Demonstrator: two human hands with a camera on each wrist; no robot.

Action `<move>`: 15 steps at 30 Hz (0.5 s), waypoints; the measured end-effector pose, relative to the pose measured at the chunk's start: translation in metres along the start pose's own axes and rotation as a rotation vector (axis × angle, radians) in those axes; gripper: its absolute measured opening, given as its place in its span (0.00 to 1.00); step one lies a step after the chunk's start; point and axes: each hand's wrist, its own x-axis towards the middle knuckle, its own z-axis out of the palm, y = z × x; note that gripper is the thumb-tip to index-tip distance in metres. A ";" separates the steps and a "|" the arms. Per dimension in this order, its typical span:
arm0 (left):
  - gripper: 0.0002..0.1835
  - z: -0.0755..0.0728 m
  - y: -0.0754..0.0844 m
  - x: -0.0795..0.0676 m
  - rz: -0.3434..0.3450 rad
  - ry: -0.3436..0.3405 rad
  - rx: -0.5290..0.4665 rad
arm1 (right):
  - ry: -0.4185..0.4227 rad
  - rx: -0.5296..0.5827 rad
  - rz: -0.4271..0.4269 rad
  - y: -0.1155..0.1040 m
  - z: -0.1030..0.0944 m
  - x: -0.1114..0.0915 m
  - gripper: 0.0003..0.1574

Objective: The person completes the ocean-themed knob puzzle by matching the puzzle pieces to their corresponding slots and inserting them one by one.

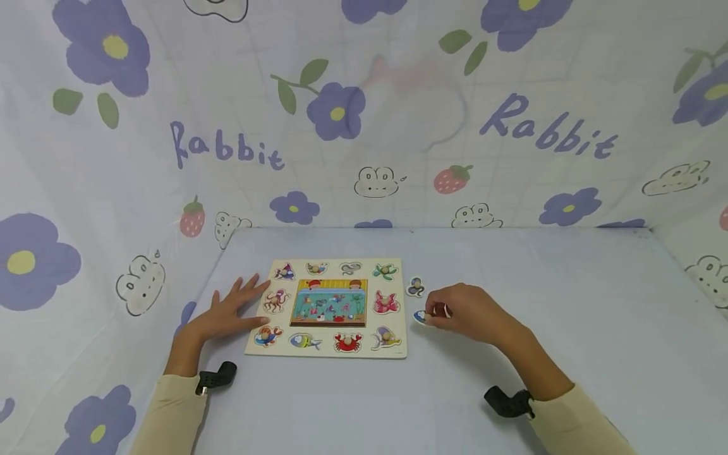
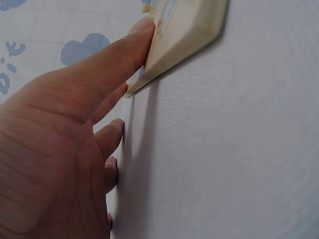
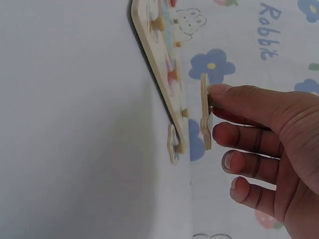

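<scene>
A wooden peg puzzle board [image 1: 327, 271] with sea-animal pieces lies flat on the table. My left hand [image 1: 226, 314] is spread at its left side, with the thumb and a fingertip touching the board's edge; in the left wrist view the thumb [image 2: 117, 55] rests against the rim. To the right of the board, my right hand [image 1: 471, 315] pinches a small blue-and-white puzzle piece [image 1: 419, 316] by its knob. Edge-on in the right wrist view, that puzzle piece [image 3: 205, 112] is held up off the table. A dark curly puzzle piece [image 1: 416, 287] lies just beyond it, beside the board.
The pale table [image 1: 569, 297] stretches around the board, widest to the right. A curtain [image 1: 409, 145] printed with flowers and rabbits stands behind the table and along its sides. On the board, a grey eel-like shape [image 1: 351, 268] at the top shows no knob.
</scene>
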 end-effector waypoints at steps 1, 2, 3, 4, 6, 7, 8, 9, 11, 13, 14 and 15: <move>0.47 0.001 0.000 0.000 0.000 -0.001 0.000 | 0.001 -0.003 -0.010 -0.003 0.000 0.000 0.05; 0.47 0.001 0.000 0.000 -0.003 0.000 0.001 | 0.001 -0.007 -0.017 -0.006 0.000 0.000 0.05; 0.47 0.002 0.000 0.000 -0.002 0.000 0.002 | 0.003 -0.012 -0.023 -0.009 0.001 0.001 0.05; 0.47 0.002 0.000 0.000 -0.002 0.001 0.002 | 0.006 -0.019 -0.029 -0.013 0.001 0.002 0.06; 0.47 0.002 0.001 -0.001 -0.001 0.005 0.007 | 0.009 -0.034 -0.051 -0.020 0.002 0.004 0.06; 0.47 0.003 0.001 -0.001 0.002 0.007 0.008 | 0.011 -0.044 -0.065 -0.023 0.003 0.006 0.06; 0.47 0.003 0.002 -0.001 0.003 0.010 0.007 | 0.011 -0.059 -0.075 -0.027 0.004 0.007 0.06; 0.47 0.002 0.002 -0.002 0.003 0.010 0.005 | 0.013 -0.074 -0.090 -0.030 0.004 0.009 0.07; 0.47 0.002 0.003 -0.002 0.003 0.013 0.005 | 0.015 -0.095 -0.121 -0.038 0.004 0.013 0.07; 0.47 0.001 0.003 -0.002 0.006 0.013 0.001 | 0.013 -0.111 -0.141 -0.047 0.005 0.017 0.08; 0.47 0.001 0.004 -0.002 0.006 0.013 0.003 | 0.011 -0.113 -0.148 -0.051 0.005 0.019 0.08; 0.47 0.000 0.004 -0.002 0.006 0.012 0.007 | 0.010 -0.115 -0.157 -0.055 0.006 0.021 0.08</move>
